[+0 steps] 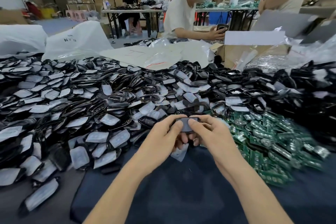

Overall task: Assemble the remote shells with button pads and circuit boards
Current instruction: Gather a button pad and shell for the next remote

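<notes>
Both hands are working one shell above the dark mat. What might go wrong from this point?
1. Both thumbs press the shell gripped by the left hand and right hand; uneven pressure might seat its insert crooked.
2. The translucent pad below the fingers looks loose and may drop unnoticed.
3. The circuit boards lie heaped beside the hands; two might be picked together.

Black remote shells (116,100) under pale grey-white button pads (109,120) (translucent), beside green, silver-dotted circuit boards (272,142).

We find shells (99,109) and button pads (109,119) heaped over the desk's (163,196) left and far side, circuit boards (269,142) at its right edge.
</notes>
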The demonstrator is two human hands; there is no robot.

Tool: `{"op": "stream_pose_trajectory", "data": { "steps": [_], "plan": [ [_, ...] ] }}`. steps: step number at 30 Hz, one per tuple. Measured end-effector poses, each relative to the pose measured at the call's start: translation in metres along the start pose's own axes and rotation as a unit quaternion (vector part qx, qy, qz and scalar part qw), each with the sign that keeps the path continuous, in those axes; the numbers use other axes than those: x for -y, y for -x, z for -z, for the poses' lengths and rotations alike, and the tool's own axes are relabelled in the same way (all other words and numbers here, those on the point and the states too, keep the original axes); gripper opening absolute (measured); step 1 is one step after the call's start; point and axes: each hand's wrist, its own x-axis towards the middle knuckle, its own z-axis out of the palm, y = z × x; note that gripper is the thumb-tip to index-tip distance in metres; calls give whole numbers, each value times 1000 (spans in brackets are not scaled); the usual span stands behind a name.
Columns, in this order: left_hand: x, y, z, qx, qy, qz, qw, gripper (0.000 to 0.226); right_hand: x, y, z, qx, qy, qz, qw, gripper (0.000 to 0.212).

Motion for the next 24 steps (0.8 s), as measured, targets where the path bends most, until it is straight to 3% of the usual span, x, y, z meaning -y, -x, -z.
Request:
{"op": "stream_pose_trajectory", "data": {
  "steps": [6,11,19,24],
  "plan": [
    [-5,7,21,75,-91,41,992,21,6,8,15,35,1,-59,998,6],
    [-10,8,21,112,-162,23,980,12,12,15,17,68,52,-42,995,6],
    [-16,6,33,201,-215,8,956,30,13,22,21,89,44,-50,994,8],
    [-9,11,28,140,-171,23,975,22,10,22,19,81,40,-58,994,11]
  ]
}}
